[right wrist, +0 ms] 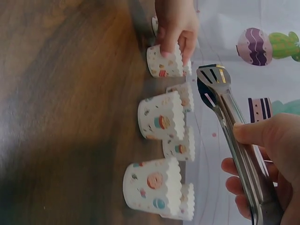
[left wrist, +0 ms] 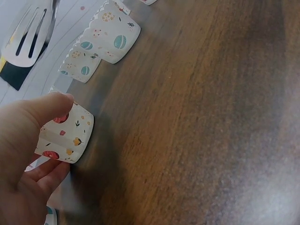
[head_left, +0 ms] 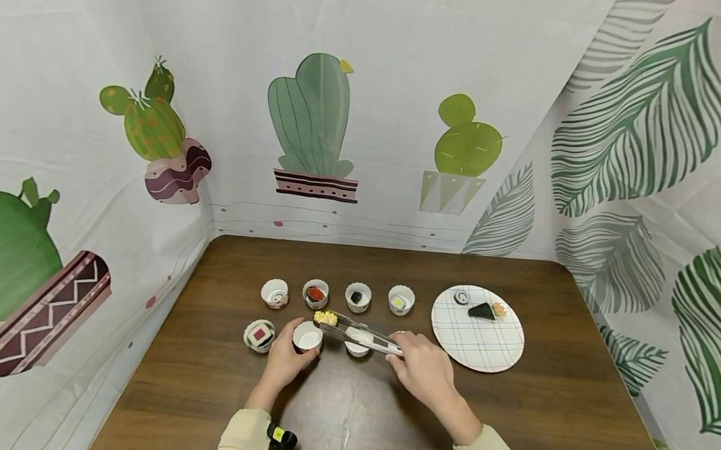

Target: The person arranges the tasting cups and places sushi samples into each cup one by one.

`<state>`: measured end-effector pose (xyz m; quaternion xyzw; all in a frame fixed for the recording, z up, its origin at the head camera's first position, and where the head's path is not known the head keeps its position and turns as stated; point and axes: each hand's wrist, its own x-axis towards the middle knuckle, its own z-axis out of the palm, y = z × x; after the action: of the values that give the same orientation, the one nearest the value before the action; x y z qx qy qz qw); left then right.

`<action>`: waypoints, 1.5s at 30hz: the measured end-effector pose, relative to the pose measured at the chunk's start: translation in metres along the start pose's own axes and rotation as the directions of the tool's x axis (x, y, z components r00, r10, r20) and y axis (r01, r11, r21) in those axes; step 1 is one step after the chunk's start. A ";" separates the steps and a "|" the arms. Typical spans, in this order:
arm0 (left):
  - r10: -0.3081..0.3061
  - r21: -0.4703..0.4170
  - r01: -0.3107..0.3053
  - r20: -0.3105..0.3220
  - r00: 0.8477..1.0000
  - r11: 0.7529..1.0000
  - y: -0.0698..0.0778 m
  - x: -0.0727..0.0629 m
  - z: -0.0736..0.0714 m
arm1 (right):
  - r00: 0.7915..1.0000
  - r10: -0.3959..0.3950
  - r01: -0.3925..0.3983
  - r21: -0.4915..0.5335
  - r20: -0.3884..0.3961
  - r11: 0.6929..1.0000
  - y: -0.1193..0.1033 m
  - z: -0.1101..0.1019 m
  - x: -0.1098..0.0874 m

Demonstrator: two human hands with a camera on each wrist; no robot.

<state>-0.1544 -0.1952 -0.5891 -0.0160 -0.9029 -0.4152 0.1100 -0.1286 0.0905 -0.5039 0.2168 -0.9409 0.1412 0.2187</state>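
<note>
In the head view my left hand (head_left: 287,356) grips a white paper cup (head_left: 308,336) between thumb and fingers; its flowered side shows in the left wrist view. My right hand (head_left: 423,369) holds metal tongs (right wrist: 239,140) with slotted tips. Between those tips sits a toy sushi piece with a yellow, corn-like topping (head_left: 325,317) and a dark wrap, above and just behind the gripped cup. Another front-row cup (head_left: 358,346) stands partly hidden under the tongs. At the left, a cup (head_left: 259,335) contains a white, black-edged piece with a red centre.
Behind stands a row of cups with small pieces: a pale one (head_left: 275,294), a red one (head_left: 315,294), a black one (head_left: 358,297), a yellow-green one (head_left: 400,300). On the right, a checked plate (head_left: 482,351) bears a round roll (head_left: 461,297) and a black cone (head_left: 482,311).
</note>
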 end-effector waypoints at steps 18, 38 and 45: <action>-0.001 0.014 0.002 -0.007 1.000 1.000 0.001 0.000 0.000 | 0.999 -0.011 0.010 0.025 0.040 1.000 -0.019 0.017 0.001; 0.005 0.015 -0.005 -0.006 1.000 1.000 -0.001 0.000 0.000 | 0.998 -0.038 0.037 0.011 0.045 0.999 -0.024 0.025 0.002; 0.001 0.017 -0.001 0.000 1.000 1.000 -0.002 0.000 0.000 | 0.998 -0.040 0.039 0.016 0.043 0.999 -0.024 0.026 0.003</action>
<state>-0.1545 -0.1964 -0.5908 -0.0154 -0.9063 -0.4076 0.1105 -0.1284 0.0590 -0.5212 0.2400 -0.9399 0.1391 0.1993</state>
